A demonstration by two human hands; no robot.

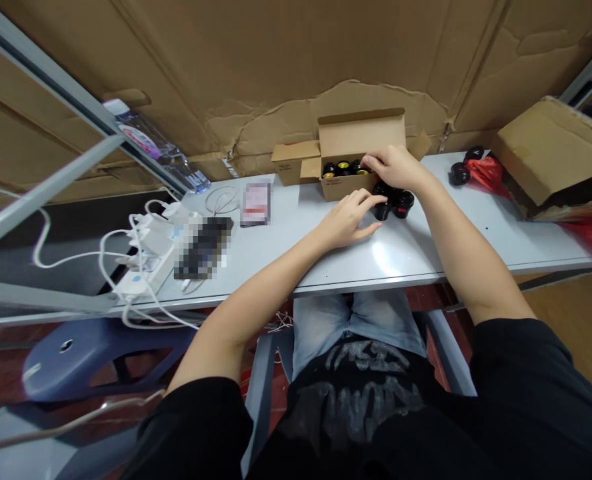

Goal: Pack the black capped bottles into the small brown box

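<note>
Head view looks down on a seated person at a narrow pale counter (426,233), with an open cardboard box (346,188) standing near its far edge. The box holds black jars (343,170) with gold or black tops, set close together. The right hand (393,167) reaches over the box's near right corner, fingers angled down onto the jars inside; it is partly closed, but whether it has hold of one cannot be told. The left hand (349,219) lies half curled, its fingertips at a small cluster of loose black jars (391,202) just beside the box on the right, with no clear grip showing.

Those loose jars are the likeliest trouble: they stand close together under both hands, so a brush from a wrist could tip one, and a round jar could roll along the smooth counter and over the near edge. The box looks light, so pressing on its corner could shift it or tilt its contents. Farther right, two more black jars (459,174) sit by a red plastic bag (486,172), near a second cardboard box (551,150). On the left, white cables (141,247) from a power strip (146,270) could snag a sweeping arm.
</note>
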